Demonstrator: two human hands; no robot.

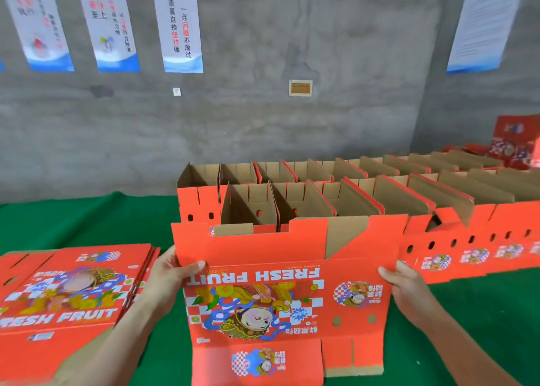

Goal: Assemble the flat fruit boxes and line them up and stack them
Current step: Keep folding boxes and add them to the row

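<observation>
The flat box [280,292] stood between the person's two hands, held up over the green cover [73,222] with its printed face toward them. It was bright red card, "FRESH FRUIT" printed upside down across it, a cartoon figure on blue and white checks below, and a smaller round emblem nearer the right grip. Brown raw card showed at its notched top edge and on the lower flaps. The left hand [172,274] pinched the box's left edge, thumb on the print and fingers behind; the right hand [406,286] pinched the right edge the same way.

Just outside the left grip lay a stack of flat boxes [67,295] of the same print, face up. Beyond the held box, and running away past the right grip, stood the assembled boxes [321,192] in two rows side by side, tops open, flaps upright, plain brown card showing inside. Far behind both hands, posters [178,26] hung on the grey wall [321,64]
</observation>
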